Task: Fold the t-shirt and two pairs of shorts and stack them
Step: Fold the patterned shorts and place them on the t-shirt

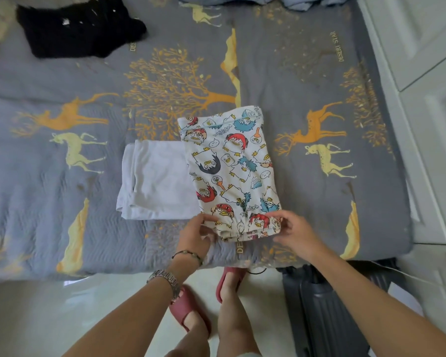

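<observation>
because the bed (281, 73) was soft and its quilted cover rumpled, any fold laid on it could have slumped out of square, and that seemed the broadest risk to the stack. the black garment (80, 27), probably the second pair of shorts, lay crumpled at the far left corner, well apart from the rest, so reaching for it would have meant leaning across the folded things and perhaps dragging them. the printed shorts (232, 171) lay lengthwise in the middle of the bed, already narrowed into a long panel, their left edge overlapping the folded white t-shirt (155, 179) beside them. if the near end were lifted and carried over too quickly, the layers could have slid apart and the overlap could have tugged the t-shirt's fold open. uneven lifting by the two hands would likely have skewed the fold.

the right hand (291, 230) gripped the near right corner of the shorts, thumb on top and fingers curled at the hem. the left hand (196, 233) held the near left corner in the same way, fingers bent around the edge, though how far they tucked under the cloth could not be told. both hands were partly closed on the fabric, neither flat nor free. a watch (165, 278) and a thin bracelet (188, 255) sat on the left wrist.
</observation>
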A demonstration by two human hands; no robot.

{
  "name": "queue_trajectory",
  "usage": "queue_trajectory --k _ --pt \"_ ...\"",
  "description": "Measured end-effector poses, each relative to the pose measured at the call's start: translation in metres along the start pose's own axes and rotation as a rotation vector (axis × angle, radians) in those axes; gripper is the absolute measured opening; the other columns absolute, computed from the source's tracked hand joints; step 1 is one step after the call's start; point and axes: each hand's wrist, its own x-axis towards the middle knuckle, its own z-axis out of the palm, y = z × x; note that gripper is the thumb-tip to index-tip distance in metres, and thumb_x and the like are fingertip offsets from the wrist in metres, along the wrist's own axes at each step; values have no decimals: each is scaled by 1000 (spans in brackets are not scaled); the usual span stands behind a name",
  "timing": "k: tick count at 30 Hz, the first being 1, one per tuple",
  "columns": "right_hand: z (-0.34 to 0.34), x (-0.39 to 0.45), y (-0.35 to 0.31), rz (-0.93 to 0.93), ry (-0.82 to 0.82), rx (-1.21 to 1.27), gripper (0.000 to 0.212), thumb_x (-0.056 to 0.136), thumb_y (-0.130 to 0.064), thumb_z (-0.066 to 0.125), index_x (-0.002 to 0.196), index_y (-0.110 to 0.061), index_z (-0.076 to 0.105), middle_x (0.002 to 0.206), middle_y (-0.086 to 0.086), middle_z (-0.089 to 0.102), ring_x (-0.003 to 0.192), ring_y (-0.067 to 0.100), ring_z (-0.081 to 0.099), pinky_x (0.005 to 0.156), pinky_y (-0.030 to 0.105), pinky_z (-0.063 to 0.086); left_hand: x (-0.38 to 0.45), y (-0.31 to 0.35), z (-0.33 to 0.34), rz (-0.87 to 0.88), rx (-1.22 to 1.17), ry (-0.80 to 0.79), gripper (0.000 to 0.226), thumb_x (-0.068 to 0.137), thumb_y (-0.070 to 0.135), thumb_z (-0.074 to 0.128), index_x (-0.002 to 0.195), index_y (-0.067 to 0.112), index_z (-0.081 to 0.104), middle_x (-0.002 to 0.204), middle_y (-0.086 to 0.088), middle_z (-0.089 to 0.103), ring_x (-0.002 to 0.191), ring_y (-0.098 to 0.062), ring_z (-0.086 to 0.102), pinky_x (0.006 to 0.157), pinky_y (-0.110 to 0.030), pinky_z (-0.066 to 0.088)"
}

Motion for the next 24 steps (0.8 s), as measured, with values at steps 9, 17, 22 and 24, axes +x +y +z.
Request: queue_trajectory --k 9,17,22,24 --pt "-34 43 -33 -259 148 -272 32 76 -16 76 107 -16 67 105 -3 42 107 16 43 97 24 31 36 23 -24 221 116 293 20 72 24 75 85 9 73 82 1 50 77 -14 47 75 -27 38" --pt "-53 148 -108 -332 80 -186 29 89 -36 58 101 -9 59 95 8 68 85 23 66 73 41 55 123 84 -49 53 -38 348 17 89 24 58 95 9 59 84 -11 62 69 -25 58 47 -8 45" --pt "-53 225 -132 -365 138 -286 26 92 -32 54 88 -7 53 69 7 58 55 18 51 51 35 42 196 100 -58 -76 49 444 30 88 36 57 106 13 62 81 -4 58 79 -27 58 69 -32 46" --pt "-51 252 -131 -336 146 -330 20 93 -31 53 94 -11 54 77 5 63 68 24 62 62 42 51 221 96 -57 -122 50 453 31 88 36 58 104 11 63 80 -3 58 80 -26 58 70 -33 45"
